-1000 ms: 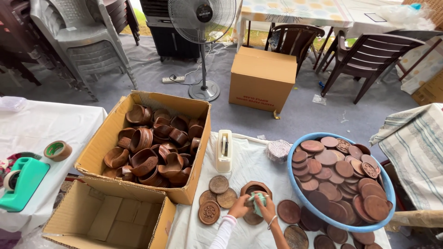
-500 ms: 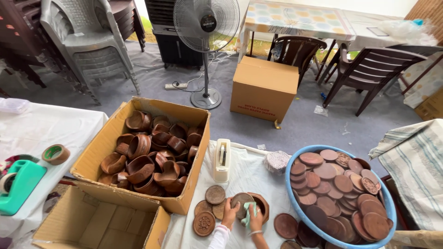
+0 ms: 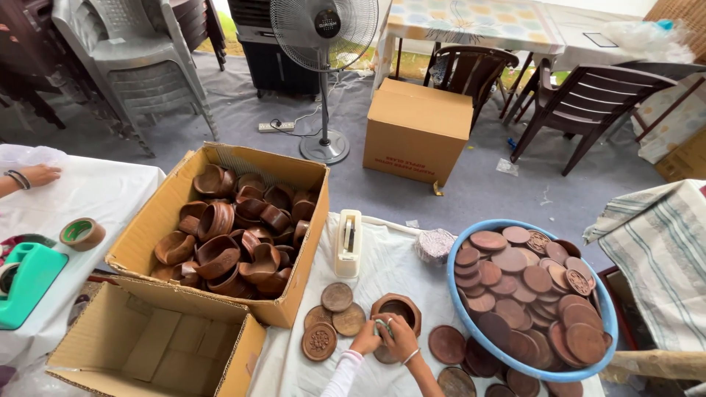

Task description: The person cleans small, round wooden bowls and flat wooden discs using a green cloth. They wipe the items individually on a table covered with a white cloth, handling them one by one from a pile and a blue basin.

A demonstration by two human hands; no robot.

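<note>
Compared with a moment ago, a small greenish piece (image 3: 382, 326) is still pinched by both hands' fingers, left hand (image 3: 365, 340) and right hand (image 3: 401, 340), against the brown clay pot (image 3: 397, 309) on the worktop (image 3: 382, 257).

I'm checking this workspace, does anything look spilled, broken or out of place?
Nothing stands out. Clay pots lie jumbled in their cardboard box, but none looks broken, and the hands work at one brown pot.

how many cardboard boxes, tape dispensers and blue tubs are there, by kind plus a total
Cardboard boxes: 3, one full of clay pots, one empty, one closed on the floor
Tape dispensers: 2, white and teal
Blue tubs: 1
Total: 6
</note>
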